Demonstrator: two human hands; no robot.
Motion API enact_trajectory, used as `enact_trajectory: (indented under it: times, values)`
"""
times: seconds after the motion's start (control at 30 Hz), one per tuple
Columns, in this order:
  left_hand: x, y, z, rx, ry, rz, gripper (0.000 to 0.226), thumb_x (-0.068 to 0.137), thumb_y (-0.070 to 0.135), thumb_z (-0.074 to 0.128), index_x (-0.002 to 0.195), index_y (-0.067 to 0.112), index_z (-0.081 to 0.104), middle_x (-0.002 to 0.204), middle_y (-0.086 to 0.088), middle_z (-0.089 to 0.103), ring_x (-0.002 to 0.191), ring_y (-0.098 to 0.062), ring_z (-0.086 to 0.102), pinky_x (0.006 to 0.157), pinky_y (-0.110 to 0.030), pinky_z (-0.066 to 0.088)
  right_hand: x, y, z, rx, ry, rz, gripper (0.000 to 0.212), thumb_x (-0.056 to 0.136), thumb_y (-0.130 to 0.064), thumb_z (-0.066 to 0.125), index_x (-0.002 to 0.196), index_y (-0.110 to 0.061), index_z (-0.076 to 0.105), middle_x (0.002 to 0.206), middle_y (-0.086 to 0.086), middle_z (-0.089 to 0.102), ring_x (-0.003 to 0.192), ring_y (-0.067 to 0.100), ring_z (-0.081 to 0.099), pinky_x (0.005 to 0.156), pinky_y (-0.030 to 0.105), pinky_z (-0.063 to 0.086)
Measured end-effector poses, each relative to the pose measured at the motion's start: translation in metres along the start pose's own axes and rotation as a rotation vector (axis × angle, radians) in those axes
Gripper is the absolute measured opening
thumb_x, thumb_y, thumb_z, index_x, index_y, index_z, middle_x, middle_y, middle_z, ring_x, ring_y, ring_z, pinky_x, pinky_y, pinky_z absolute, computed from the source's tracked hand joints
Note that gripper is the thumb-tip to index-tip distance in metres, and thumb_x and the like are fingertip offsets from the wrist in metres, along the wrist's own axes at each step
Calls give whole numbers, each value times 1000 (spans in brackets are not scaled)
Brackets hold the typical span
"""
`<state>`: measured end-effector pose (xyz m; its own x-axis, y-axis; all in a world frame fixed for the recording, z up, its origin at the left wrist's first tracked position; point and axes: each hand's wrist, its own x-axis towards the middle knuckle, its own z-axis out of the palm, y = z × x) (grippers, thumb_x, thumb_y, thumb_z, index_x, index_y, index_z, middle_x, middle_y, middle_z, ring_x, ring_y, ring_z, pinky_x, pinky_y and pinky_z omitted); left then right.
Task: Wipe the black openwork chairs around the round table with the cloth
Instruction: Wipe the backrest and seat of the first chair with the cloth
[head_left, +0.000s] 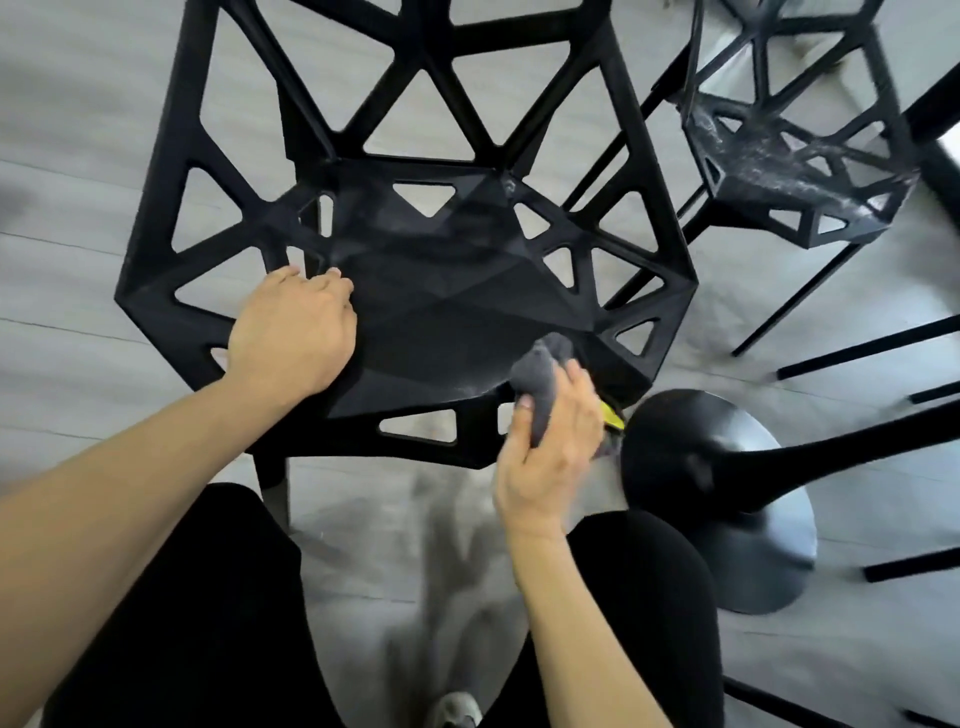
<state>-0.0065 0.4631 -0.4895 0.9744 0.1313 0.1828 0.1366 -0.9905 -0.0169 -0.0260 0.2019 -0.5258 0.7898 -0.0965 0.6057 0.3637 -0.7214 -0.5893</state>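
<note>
Grey plank floor under a black openwork chair (415, 291) being wiped at its seat.

Left hand (293, 332) rests with curled fingers on the seat's left side, steadying it; right hand (550, 452) grips the bunched grey cloth (543, 382) against the near-right seat edge. Next, I judge, the cloth sweeps leftward; the dusty second chair (800, 171), far right, waits.

The near chair (415, 291) looks like moulded black plastic, matt, with a faint dusty haze across the faceted seat. The far right chair (795, 156) is the same matt plastic, its seat streaked with whitish smears. The cloth (543, 379) is soft, fuzzy grey fabric. The round pedestal base (727, 499) has a smooth, slightly glossy black finish. The floor (67, 218) shows pale grey wood-grain planks, matt.
</note>
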Motion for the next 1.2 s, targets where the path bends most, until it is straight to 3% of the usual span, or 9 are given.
enact_trajectory:
  times: [0.17, 0.23, 0.33, 0.43, 0.57, 0.67, 0.73, 0.87, 1.2]
  values:
    - [5, 17, -9, 34, -44, -142, 42, 92, 35, 45, 99, 0, 66, 96, -22, 70, 101, -46, 58, 104, -52, 35, 0, -10, -4, -3, -280, -339, 46, 92, -16, 68, 137, -9, 61, 142, 8, 56, 133, 27, 51, 113, 42, 37]
    - [15, 34, -12, 9, -128, -166, 54, 90, 50, 45, 107, 2, 63, 106, -25, 65, 111, -47, 53, 106, -54, 34, 26, 25, -12, -68, -181, -165, 42, 96, -18, 62, 137, -9, 59, 141, 9, 57, 131, 27, 52, 110, 43, 40]
    - [24, 49, 0, -159, -219, -113, 63, 95, 60, 31, 148, 28, 42, 155, -17, 37, 142, -38, 33, 120, -51, 20, 67, 66, -24, -44, 44, 197, 41, 101, -16, 56, 140, -7, 53, 140, 12, 54, 131, 27, 48, 111, 44, 38]
    - [27, 47, 9, -189, -299, -33, 62, 99, 62, 19, 157, 45, 12, 169, 2, 5, 155, -25, 5, 125, -44, 1, 106, 85, -27, 26, 111, 250, 41, 103, -17, 52, 142, -6, 49, 140, 12, 52, 133, 25, 46, 115, 36, 35]
    - [27, 48, 3, -170, -308, -25, 75, 85, 68, -5, 157, 48, 7, 168, 6, 5, 155, -23, 3, 125, -45, -2, 168, 98, -18, -19, -62, 198, 47, 104, -21, 53, 149, -15, 44, 145, 10, 44, 135, 20, 40, 111, 12, 27]
    - [26, 52, 3, -186, -304, -15, 83, 78, 66, -12, 156, 49, 9, 168, 6, 7, 155, -22, 4, 125, -45, -3, 213, 104, -3, -241, -165, 144, 48, 100, -27, 55, 147, -18, 47, 135, 16, 49, 122, 38, 46, 106, 44, 37]
    - [26, 54, 3, -218, -287, -22, 81, 80, 66, -9, 156, 49, 12, 168, 5, 9, 155, -23, 5, 125, -45, -4, 246, 100, 10, -398, -245, 102, 48, 99, -32, 55, 145, -17, 46, 128, 20, 52, 115, 44, 49, 99, 53, 40]
    - [28, 58, 5, -226, -273, -41, 79, 81, 65, -9, 157, 49, 10, 168, 5, 6, 155, -22, 3, 125, -45, -5, 313, 67, 46, -448, -378, 2, 44, 102, -38, 50, 136, -10, 48, 125, 22, 54, 113, 46, 53, 94, 52, 44]
    - [31, 59, 3, -218, -269, -66, 78, 81, 64, -10, 156, 50, 7, 168, 9, 3, 155, -18, -1, 125, -44, -7, 413, -9, 126, -330, -412, 46, 34, 106, -33, 42, 129, -11, 54, 123, 15, 62, 111, 40, 60, 76, 38, 38]
